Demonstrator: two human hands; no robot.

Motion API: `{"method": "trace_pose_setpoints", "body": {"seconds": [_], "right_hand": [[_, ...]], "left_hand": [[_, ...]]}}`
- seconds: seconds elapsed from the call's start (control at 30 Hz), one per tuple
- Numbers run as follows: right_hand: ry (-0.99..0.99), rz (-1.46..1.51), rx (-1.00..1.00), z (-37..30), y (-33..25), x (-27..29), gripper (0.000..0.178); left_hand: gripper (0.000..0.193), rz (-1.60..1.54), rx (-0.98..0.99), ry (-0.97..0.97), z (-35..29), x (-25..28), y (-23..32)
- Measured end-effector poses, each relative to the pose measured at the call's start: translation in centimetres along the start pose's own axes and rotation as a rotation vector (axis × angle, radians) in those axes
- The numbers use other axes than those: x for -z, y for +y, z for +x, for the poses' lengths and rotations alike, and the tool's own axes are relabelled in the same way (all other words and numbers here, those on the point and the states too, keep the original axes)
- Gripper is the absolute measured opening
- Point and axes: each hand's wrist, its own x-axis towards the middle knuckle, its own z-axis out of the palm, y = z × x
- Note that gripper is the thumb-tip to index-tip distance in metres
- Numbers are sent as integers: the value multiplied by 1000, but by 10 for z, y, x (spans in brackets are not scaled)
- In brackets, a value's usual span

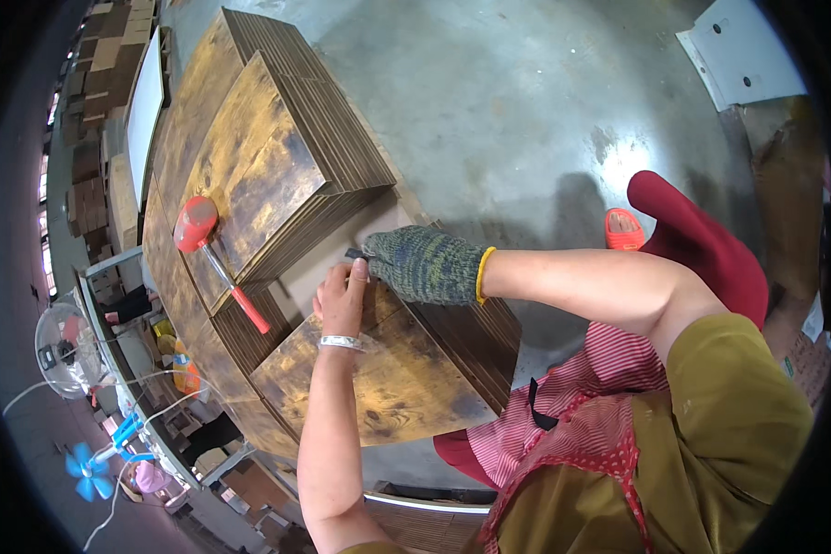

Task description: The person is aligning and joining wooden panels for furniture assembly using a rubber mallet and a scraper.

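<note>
My left hand (342, 300), bare with a silver bracelet at the wrist, is closed with its thumb raised beside my right hand. My right hand (425, 266) wears a dark green knitted glove with a yellow cuff. Its fingers are closed on a small black piece (355, 254) that pokes out toward my left thumb. What the left fingers hold, if anything, is hidden. Both hands are over the inner edge of a near stack of brown wood-grain boards (388, 379). A red mallet (220, 265) with a metal shaft lies on the boards to the left.
A taller stack of wood-grain boards (258, 138) rises beyond the hands, with a pale surface (337, 249) in the gap. At left stand a white fan (63, 349), a blue fan (88, 471) and stacked cartons (88, 203). A white panel (748, 55) is at far right.
</note>
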Motion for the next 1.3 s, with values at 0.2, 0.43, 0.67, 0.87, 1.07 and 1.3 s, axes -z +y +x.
{"method": "trace_pose_setpoints", "body": {"seconds": [0.2, 0.43, 0.67, 0.87, 1.07, 1.3], "right_hand": [[-86, -122, -127, 4, 11, 1, 25], [189, -153, 44, -3, 28, -22, 25], [0, -23, 5, -3, 12, 1, 25], [123, 69, 94, -10, -2, 1, 26], [12, -53, -124, -7, -7, -7, 28], [81, -36, -59, -16, 32, 1, 38]], "left_hand": [[45, 25, -42, 25, -1, 0, 13], [45, 47, -2, -14, -3, 0, 17], [44, 68, -13, 9, 0, 0, 9], [42, 48, -103, 57, 0, 1, 7], [35, 158, -172, 101, 8, -7, -18], [42, 86, -210, -7, -4, 5, 2]]}}
